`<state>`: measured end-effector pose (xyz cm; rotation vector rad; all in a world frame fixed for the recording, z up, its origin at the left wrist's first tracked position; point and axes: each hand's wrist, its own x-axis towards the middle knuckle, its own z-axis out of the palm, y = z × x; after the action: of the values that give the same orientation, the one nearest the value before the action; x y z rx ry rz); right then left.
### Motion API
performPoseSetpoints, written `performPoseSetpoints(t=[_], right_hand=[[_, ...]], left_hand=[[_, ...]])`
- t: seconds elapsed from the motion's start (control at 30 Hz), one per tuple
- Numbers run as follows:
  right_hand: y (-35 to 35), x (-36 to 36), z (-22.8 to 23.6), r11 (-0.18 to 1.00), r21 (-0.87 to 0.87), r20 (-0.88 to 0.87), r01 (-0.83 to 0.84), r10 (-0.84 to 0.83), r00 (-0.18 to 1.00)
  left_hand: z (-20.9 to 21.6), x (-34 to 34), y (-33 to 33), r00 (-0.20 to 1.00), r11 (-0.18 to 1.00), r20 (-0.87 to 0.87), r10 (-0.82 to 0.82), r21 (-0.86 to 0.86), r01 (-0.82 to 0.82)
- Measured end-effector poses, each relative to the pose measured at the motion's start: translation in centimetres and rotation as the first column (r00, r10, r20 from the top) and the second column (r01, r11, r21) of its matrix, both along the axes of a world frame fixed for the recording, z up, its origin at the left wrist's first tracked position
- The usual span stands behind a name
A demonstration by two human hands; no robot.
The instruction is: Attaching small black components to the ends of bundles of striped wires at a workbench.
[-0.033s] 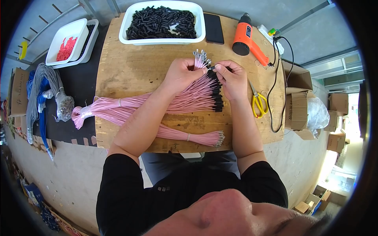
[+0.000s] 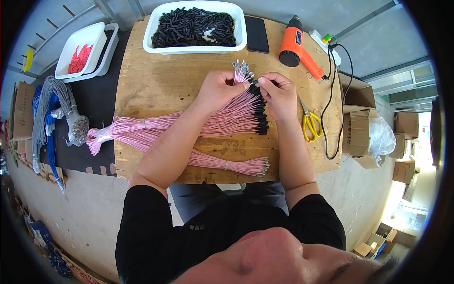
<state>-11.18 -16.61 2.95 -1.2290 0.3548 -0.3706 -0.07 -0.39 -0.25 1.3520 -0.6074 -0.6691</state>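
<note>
Nothing shifted since the earlier frame, left hand [image 2: 218, 90] still clenched around pink wire bundle [image 2: 222, 116] mid wooden board [image 2: 156, 80], right hand [image 2: 279, 94] beside it pinching a small black sleeve [image 2: 256, 82], elbows bent.

A pale plywood worktop [image 2: 156, 85] stands on a grey concrete floor [image 2: 80, 213], with a dark mat [image 2: 94, 102] lying along its left edge. Open brown cardboard boxes [image 2: 357, 123] sit stacked on the floor to the right, beside a crumpled clear plastic bag [image 2: 380, 137]. Bright daylight washes over the floor at the lower right, where more boxes [image 2: 404, 170] stand.
</note>
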Motion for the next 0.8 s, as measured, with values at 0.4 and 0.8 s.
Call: performPoseSetpoints(t=[0.4,0.8], right_hand=[[-1.0,-0.1,0.7,0.971,0.233,-0.011,-0.051,0.055,0.998],[-1.1,-0.1,0.0,0.954,0.259,-0.025,-0.152,0.164,0.986]], left_hand=[[0.5,-0.2,0.1,0.995,1.0,-0.097,-0.013,-0.014,0.012],[-0.2,0.1,0.1,0.999,1.0,0.044,-0.02,0.012,0.019]])
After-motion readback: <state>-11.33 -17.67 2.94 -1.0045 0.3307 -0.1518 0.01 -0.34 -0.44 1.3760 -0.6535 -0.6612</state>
